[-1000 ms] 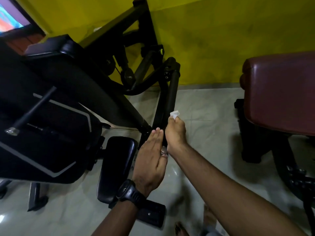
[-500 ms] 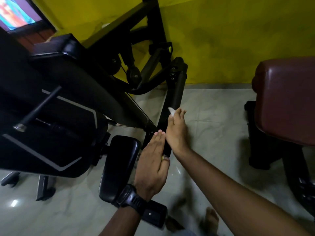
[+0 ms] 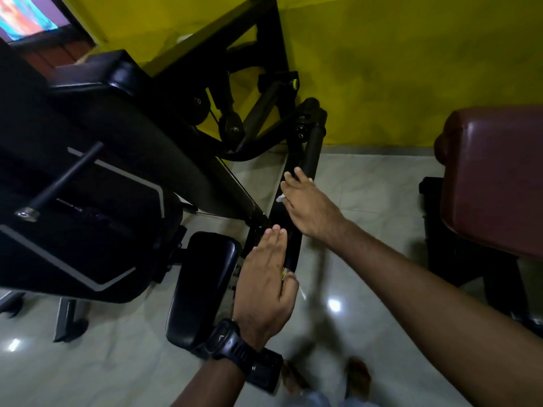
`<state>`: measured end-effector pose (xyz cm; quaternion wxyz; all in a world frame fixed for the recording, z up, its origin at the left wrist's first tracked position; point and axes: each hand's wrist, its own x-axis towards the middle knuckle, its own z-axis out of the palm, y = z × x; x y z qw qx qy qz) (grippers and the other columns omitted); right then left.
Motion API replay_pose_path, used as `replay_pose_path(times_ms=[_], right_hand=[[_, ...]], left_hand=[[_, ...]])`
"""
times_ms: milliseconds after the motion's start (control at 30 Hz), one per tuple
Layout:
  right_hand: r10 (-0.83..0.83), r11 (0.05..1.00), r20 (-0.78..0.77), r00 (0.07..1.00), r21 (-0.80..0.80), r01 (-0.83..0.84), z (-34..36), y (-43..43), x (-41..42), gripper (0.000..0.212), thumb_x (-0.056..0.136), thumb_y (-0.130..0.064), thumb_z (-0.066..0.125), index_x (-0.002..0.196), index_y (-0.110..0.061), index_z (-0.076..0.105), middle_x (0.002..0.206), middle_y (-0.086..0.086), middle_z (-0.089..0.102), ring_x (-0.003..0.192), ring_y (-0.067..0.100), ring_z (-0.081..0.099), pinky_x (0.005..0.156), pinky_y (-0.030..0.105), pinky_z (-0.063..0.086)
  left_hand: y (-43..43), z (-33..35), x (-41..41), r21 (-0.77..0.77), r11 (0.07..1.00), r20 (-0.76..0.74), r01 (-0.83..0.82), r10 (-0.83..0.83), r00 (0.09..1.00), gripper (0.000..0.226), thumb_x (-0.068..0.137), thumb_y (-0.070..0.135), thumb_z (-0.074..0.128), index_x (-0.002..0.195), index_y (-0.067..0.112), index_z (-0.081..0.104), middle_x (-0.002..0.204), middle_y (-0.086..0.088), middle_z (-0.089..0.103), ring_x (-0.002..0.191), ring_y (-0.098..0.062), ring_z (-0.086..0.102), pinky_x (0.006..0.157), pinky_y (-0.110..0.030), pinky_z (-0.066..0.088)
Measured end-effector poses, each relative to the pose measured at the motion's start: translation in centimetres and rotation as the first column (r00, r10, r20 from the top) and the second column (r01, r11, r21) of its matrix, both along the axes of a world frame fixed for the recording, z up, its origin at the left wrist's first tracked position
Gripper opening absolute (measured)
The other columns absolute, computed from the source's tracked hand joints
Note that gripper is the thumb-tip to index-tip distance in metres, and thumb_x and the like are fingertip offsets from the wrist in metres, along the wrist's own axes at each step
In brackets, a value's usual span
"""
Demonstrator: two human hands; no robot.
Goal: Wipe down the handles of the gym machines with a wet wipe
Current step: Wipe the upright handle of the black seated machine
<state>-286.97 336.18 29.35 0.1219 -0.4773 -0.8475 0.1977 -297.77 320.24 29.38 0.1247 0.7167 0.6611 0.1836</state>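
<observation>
Wipe (image 3: 280, 198) sits under the right hand (image 3: 308, 207); only a small white corner pokes out at the hand's left edge. That hand lies across the machine's flat black bar (image 3: 293, 245), right at the near end of the round handle (image 3: 313, 148). Two fingertips (image 3: 298, 171) touch the handle's near end. Right fingers look mostly straight and close together, pressing the wipe onto the metal rather than pinching it. Thumb is hidden, so the exact hold can't be told.

Left hand (image 3: 266, 277) is nearer, laid flat against the left side of the same bar. Its fingers are straight and pressed together, tips pointing far, nothing held. Black watch (image 3: 232, 343) is on that wrist.

Handle runs up and far from the right hand to a black pivot block, beside the machine's frame (image 3: 264, 54).

Around it:
- black pad (image 3: 202, 283) just left of the left hand
- thin black rod (image 3: 64, 177) with a metal end, far left over the machine's dark body
- maroon pad (image 3: 496, 177) at right, well apart from both hands
- pale glossy tile floor (image 3: 367, 195) underneath, yellow wall (image 3: 411, 69) behind
- lit screen (image 3: 26, 19) in the far left corner
- blurred feet (image 3: 357, 371) at the near edge
</observation>
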Motion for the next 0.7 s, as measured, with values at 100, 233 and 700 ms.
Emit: replay_pose_path(times_ms=[100, 233, 700], right_hand=[[0.052, 0.996, 0.089, 0.995, 0.07, -0.058, -0.2, -1.2, 0.1, 0.048, 0.102, -0.022, 0.048, 0.147, -0.006, 0.04, 0.164, 0.011, 0.019, 0.153, 0.029, 0.006, 0.122, 0.042, 0.016], [0.176, 0.975, 0.133, 0.975, 0.112, -0.191, 0.3, 0.2, 0.0, 0.041, 0.104, -0.023, 0.044, 0.141, -0.005, 0.05, 0.163, 0.013, 0.022, 0.153, 0.029, 0.007, 0.122, 0.042, 0.015], [0.184, 0.978, 0.413, 0.892, 0.018, -0.21, 1.7, 0.8, -0.8, 0.044, 0.106, -0.034, 0.034, 0.124, -0.006, 0.063, 0.137, 0.014, 0.057, 0.145, 0.031, 0.029, 0.12, 0.051, 0.016]], left_hand=[[-0.1, 0.1, 0.1, -0.002, 1.0, -0.003, -0.009, 0.009, 1.0, 0.073, 0.086, 0.032, 0.031, 0.156, 0.009, 0.03, 0.163, -0.002, 0.026, 0.152, -0.01, 0.017, 0.123, -0.032, 0.019], [0.4, 0.4, 0.4, -0.015, 1.0, 0.019, -0.019, 0.019, 1.0, 0.075, 0.085, 0.035, 0.028, 0.155, 0.009, 0.031, 0.163, -0.002, 0.027, 0.151, -0.01, 0.019, 0.123, -0.027, 0.015], [0.0, 0.4, 0.3, -0.038, 0.999, -0.043, 0.008, -0.01, 0.999, 0.073, 0.093, 0.045, 0.033, 0.155, 0.008, 0.03, 0.163, -0.007, 0.027, 0.152, -0.016, 0.021, 0.122, -0.039, 0.024]])
